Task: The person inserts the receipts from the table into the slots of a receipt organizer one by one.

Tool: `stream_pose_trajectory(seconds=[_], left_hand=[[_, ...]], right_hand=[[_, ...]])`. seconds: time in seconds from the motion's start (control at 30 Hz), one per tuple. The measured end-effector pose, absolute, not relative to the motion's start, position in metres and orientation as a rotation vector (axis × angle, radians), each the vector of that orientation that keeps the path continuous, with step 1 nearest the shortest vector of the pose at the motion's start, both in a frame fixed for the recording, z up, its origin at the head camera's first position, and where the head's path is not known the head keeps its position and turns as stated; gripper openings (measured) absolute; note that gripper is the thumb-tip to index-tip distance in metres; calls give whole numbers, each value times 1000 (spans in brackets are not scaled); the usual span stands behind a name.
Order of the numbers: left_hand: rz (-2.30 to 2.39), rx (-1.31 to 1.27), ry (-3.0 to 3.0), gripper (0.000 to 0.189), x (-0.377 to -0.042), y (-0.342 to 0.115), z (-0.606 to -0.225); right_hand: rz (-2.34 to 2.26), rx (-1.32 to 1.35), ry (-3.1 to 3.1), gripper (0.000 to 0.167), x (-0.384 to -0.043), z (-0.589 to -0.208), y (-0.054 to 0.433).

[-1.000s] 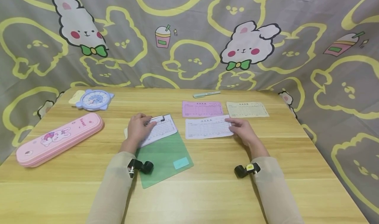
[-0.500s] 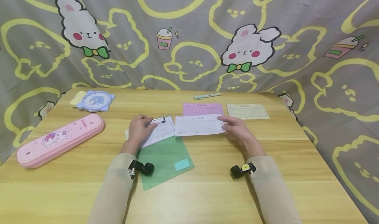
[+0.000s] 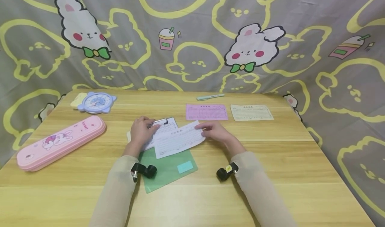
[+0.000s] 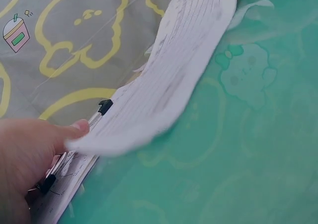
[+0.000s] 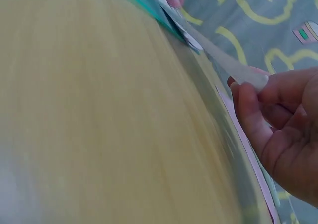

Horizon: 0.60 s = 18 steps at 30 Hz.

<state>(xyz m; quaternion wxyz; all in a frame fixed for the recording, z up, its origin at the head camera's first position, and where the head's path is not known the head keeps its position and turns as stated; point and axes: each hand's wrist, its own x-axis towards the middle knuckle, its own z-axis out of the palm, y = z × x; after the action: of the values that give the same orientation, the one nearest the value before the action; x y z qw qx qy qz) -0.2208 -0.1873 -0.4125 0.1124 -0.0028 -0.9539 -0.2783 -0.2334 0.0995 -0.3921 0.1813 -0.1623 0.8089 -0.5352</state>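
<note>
A translucent green clipboard (image 3: 168,173) lies at centre-left, a printed white sheet (image 3: 168,127) at its clip end. My left hand (image 3: 142,133) grips that end, the thumb on the metal clip (image 4: 62,159) in the left wrist view. A loose white printed slip (image 3: 177,142) is pinched at its right edge between the thumb and fingers of my right hand (image 3: 217,132). The slip bends and slants over the clipboard, overlapping the sheet there. Seen from the right wrist, the slip (image 5: 223,60) stretches almost edge-on from my fingertips toward the clipboard.
Behind my right hand lie a purple slip (image 3: 207,112) and a cream slip (image 3: 252,112), with a pale green pen (image 3: 210,97) farther back. A pink pencil case (image 3: 61,142) and a blue toy clock (image 3: 97,102) occupy the left side. A patterned curtain (image 3: 192,30) backs the wooden table.
My right hand has carried the white slip leftward from in front of the purple slip to over the clipboard, tilting it. The left hand has stayed at the clip.
</note>
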Motion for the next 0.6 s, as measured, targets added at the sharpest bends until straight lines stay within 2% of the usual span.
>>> stream_pose_trajectory(seconds=[0.6], left_hand=[[-672,-54,-2848,39,-219,-185,-409]], right_hand=[[-1440,-452,2336,26,-236,-392,38]])
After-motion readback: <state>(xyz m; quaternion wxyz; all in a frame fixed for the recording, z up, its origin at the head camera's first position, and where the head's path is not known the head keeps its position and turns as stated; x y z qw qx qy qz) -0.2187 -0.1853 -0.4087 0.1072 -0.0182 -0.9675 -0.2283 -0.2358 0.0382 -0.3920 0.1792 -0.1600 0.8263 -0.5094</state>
